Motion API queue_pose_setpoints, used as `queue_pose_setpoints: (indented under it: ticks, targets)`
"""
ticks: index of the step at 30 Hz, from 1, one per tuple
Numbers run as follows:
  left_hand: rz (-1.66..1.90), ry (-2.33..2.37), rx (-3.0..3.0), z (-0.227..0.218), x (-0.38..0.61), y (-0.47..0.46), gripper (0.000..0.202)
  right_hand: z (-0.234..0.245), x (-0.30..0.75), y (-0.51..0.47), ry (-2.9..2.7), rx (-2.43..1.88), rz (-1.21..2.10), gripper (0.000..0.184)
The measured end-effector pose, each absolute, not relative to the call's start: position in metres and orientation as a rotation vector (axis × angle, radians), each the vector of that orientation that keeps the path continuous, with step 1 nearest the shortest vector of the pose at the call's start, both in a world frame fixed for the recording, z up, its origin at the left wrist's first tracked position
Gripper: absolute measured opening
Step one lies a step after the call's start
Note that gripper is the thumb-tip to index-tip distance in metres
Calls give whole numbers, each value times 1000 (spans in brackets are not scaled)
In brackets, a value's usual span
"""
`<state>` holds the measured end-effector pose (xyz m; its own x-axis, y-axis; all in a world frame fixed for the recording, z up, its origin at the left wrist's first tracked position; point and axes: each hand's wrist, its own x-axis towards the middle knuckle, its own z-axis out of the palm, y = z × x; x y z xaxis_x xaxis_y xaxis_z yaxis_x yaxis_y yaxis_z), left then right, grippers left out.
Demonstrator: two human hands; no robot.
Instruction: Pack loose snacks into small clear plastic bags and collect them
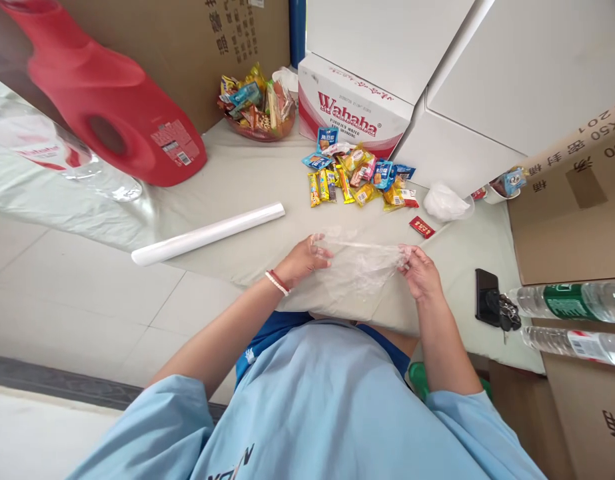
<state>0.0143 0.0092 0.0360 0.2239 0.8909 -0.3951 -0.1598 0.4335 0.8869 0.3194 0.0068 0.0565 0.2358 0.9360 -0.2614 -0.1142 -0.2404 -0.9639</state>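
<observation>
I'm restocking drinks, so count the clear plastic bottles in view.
3: one clear bottle beside the red jug, and two to the right near the phone, a green-labelled bottle and a white-labelled bottle. Others could be hidden.

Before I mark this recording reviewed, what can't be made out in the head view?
In the head view:
- Red jug: top cut off by the upper edge.
- Green-labelled water bottle: far end cut off by the right edge.
- Clear plastic film, between left hand and right hand: too sheer to tell bag from sheet.
- Jug's label: fine print too small to read.
</observation>
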Motion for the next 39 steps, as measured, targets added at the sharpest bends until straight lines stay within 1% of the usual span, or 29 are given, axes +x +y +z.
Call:
queue_pose_setpoints:
  ticks: [3,6,7,9,11,14,17,19,21,23,25,28,30,32,34,35,37,38,39]
  targets:
    - [958,1083,1109,65,-5,30,41,85,341,23,-886,-1382,1265,32]
    - [1218,1133,1504,101,-15,38,12,114,354,29,-1020,-1212,1182,24]
    - [1287,1150,1616,109,-17,37,6,120,357,27,-1063,-1151,1147,22]
    - [1325,1157,1766,116,-18,30,9,124,361,21,-1135,-1061,1088,22]
    - [1228,1123,1826,107,-20,22,8,115,365,13,-1200,-1047,1069,21]
    - [990,1044,1862,75,-26,11,6,85,370,-2,-1309,-1176,1144,18]
    - [747,953,1980,43,-35,1,11,56,376,-17,-1493,-1311,1291,18]
    - [645,920,2043,31,-43,-3,17,46,380,-25,-1577,-1356,1348,21]
    - [647,915,2036,27,-51,-6,23,41,383,-28,-1556,-1398,1356,23]
    - [725,910,1978,29,-58,-6,26,40,382,-26,-1425,-1441,1341,25]
    - [773,920,1917,34,-61,-4,25,41,377,-22,-1256,-1506,1254,33]
    - [688,992,1980,39,-57,0,42,42,357,-19,-1230,-1640,854,39]
    - [608,1025,2099,40,-50,1,49,44,334,-23,-1442,-1638,614,39]
    - [589,1055,2176,40,-43,2,50,43,307,-31,-1762,-1554,553,39]
    - [621,1140,2183,39,-37,4,53,41,279,-41,-2048,-1450,549,43]
    - [642,1204,2162,39,-34,5,54,39,266,-45,-2147,-1410,526,40]
    - [640,1333,2081,37,-29,8,57,34,246,-54,-2277,-1336,459,22]
    - [610,1381,2047,36,-27,10,57,32,239,-58,-2331,-1287,431,19]
    - [567,1417,2031,35,-26,12,55,32,233,-63,-2387,-1227,409,23]
